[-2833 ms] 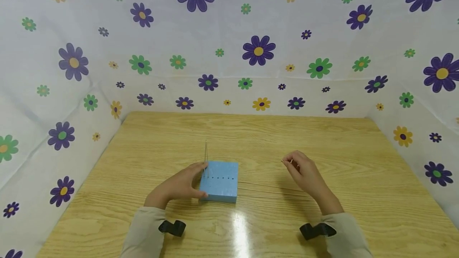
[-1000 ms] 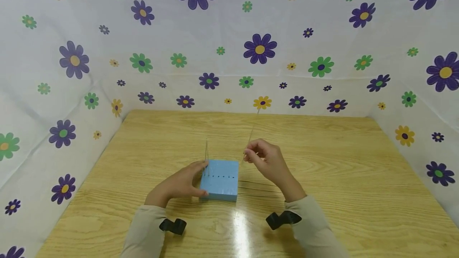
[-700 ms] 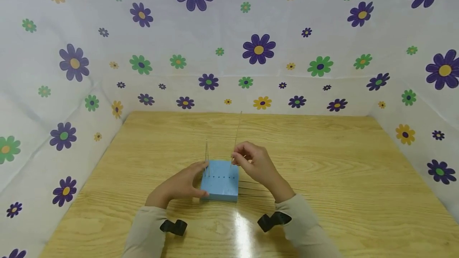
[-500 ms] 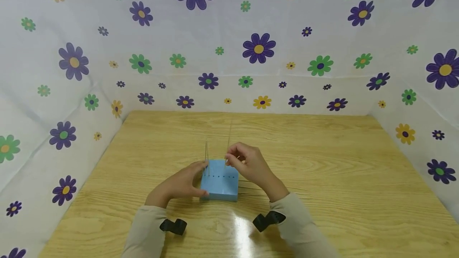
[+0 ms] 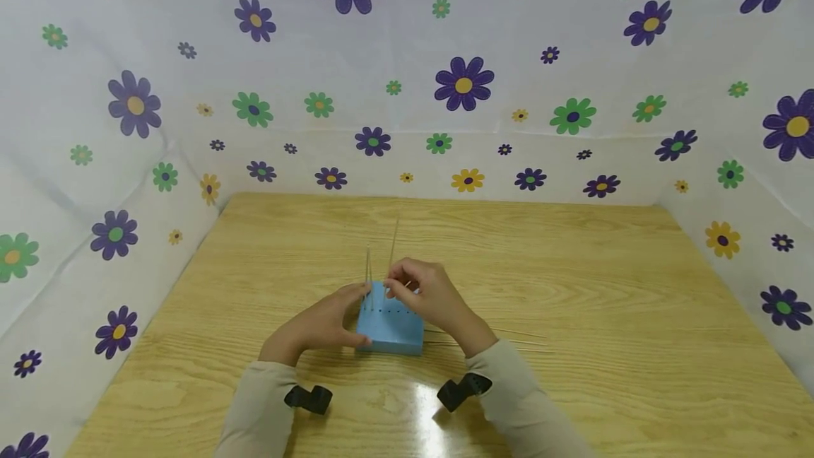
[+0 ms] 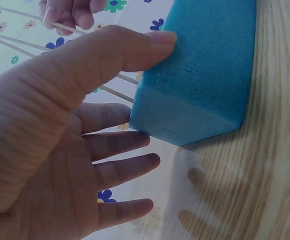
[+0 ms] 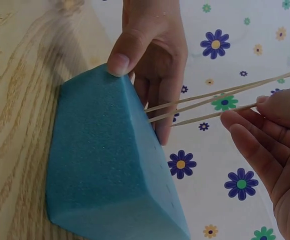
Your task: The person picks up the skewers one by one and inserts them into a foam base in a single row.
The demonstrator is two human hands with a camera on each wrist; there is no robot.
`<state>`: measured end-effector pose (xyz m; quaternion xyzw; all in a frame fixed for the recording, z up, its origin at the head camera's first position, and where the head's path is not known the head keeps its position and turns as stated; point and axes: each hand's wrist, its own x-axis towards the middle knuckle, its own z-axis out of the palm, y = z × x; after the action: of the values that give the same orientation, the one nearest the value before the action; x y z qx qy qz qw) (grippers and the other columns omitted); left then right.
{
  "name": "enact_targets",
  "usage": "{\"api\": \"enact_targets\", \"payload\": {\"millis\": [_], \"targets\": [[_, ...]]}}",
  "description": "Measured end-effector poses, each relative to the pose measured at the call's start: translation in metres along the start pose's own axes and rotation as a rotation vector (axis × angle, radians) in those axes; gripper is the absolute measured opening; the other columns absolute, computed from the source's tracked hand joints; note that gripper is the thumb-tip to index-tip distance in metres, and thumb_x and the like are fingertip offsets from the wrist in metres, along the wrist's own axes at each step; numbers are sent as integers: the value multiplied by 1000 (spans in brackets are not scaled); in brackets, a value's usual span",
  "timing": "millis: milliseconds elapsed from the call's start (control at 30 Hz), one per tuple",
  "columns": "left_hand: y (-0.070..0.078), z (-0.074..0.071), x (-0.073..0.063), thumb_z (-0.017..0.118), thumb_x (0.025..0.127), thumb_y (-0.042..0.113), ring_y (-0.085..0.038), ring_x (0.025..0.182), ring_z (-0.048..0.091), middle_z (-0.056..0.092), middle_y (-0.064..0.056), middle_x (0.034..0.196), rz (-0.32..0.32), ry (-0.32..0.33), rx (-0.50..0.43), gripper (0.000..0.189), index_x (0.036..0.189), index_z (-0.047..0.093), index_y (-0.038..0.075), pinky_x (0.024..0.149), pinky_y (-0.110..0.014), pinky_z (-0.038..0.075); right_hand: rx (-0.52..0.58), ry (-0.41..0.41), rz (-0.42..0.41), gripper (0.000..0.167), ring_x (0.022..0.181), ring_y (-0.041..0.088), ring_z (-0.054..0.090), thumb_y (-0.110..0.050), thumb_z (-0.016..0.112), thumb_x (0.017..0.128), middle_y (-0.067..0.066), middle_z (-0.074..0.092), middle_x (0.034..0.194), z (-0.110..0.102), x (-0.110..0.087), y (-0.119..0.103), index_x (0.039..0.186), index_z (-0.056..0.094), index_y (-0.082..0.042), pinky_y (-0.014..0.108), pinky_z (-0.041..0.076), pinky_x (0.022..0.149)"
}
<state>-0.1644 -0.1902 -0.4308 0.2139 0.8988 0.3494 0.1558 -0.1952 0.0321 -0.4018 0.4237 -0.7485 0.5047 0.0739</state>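
A blue foam block [image 5: 394, 334] with a row of several small holes lies flat on the wooden table. Two thin wooden sticks [image 5: 367, 267] stand in its left end, leaning together near their tops. My left hand [image 5: 318, 322] holds the block's left end, thumb [image 6: 160, 42] on the near face and index finger at the far left; the other fingers are spread straight, off the block. My right hand [image 5: 432, 299] pinches a third stick [image 7: 200, 120] between thumb and fingers. Its lower tip is above the block, apart from the top face in the right wrist view.
Several loose sticks [image 5: 521, 333] lie on the table [image 5: 610, 288] right of the block, partly hidden beneath my right hand and wrist. A flower-printed white cloth [image 5: 407, 41] encloses the table at the back and sides.
My right hand has carried its stick leftward from the table's right side to above the block, turning it from lying to nearly upright. My left hand and the block have stayed put.
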Motion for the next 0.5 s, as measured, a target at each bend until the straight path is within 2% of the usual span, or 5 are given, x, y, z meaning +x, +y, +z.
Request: {"api": "enact_targets", "payload": {"millis": [200, 500], "targets": [[1, 0, 0, 78, 77, 28, -36, 138, 26, 28, -20, 150, 1, -4, -2, 91, 148, 28, 1, 109, -52, 27, -18, -15, 9, 4, 65, 17, 66, -2, 65, 88, 8, 66, 75, 5, 0, 3, 85, 63, 1, 21, 52, 56], [1, 0, 0, 78, 77, 27, -37, 138, 26, 28, -21, 150, 15, 1, -4, 91, 148, 28, 1, 108, -52, 28, -14, -60, 41, 6, 60, 22, 64, -3, 62, 90, 11, 64, 73, 9, -3, 5, 86, 63, 1, 20, 50, 51]]}}
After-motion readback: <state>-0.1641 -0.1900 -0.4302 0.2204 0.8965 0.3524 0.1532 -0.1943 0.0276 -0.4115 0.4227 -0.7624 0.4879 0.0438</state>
